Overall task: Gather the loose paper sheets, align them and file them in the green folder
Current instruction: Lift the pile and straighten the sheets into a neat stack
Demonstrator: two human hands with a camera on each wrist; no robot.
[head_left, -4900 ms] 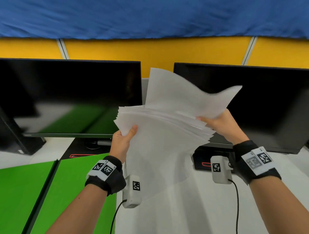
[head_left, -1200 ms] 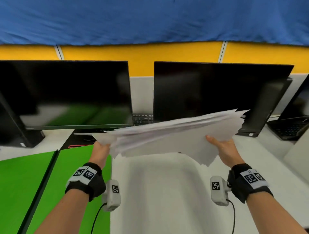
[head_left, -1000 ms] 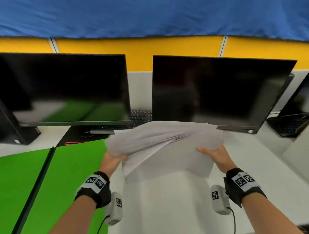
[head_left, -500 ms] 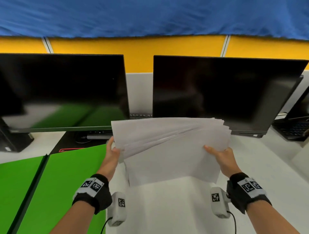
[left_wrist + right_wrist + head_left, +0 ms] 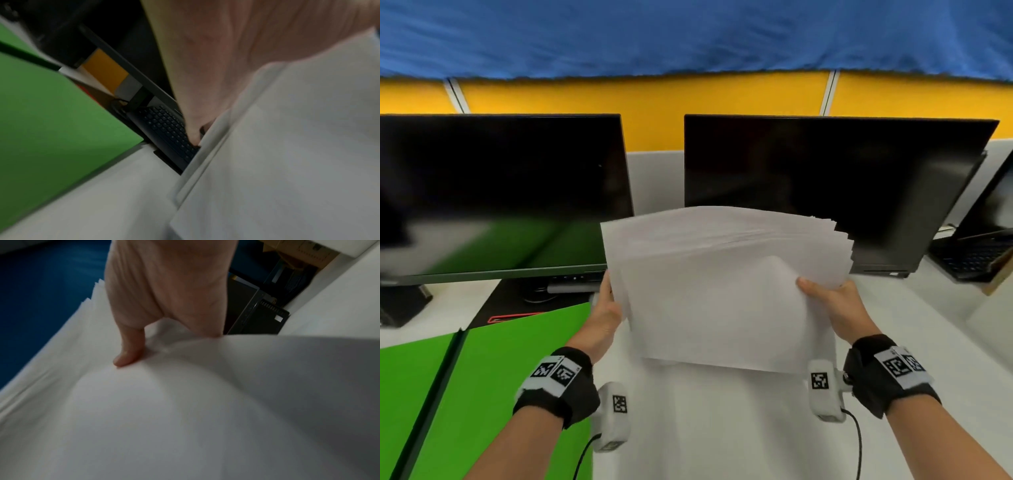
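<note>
The paper stack [image 5: 726, 291] was up off the white desk [image 5: 722, 428], held nearly upright between our two hands in front of the two dark monitors [image 5: 825, 192]. Our left hand [image 5: 604, 315] gripped its left edge; the fingers were hidden behind the sheets, so how they lay could not be told. Our right hand [image 5: 840, 308] pinched the right edge, thumb [image 5: 129, 352] pressed on the front sheet, fingers behind.

Step in hand, as we judged it: squaring the stack. To do it well we would loosen both grips a little, drop the bottom edge onto the desk and tap, then turn and tap a side edge. Too tight a pinch would likely keep the sheets from sliding level.

Appearance: plain white sheets, many of them, top edges fanned in steps toward the right corner, front sheet bulging by the right thumb. Not yet aligned.

The green folder [image 5: 493, 377] lay open on the desk, left of the stack, near our left wrist.
</note>
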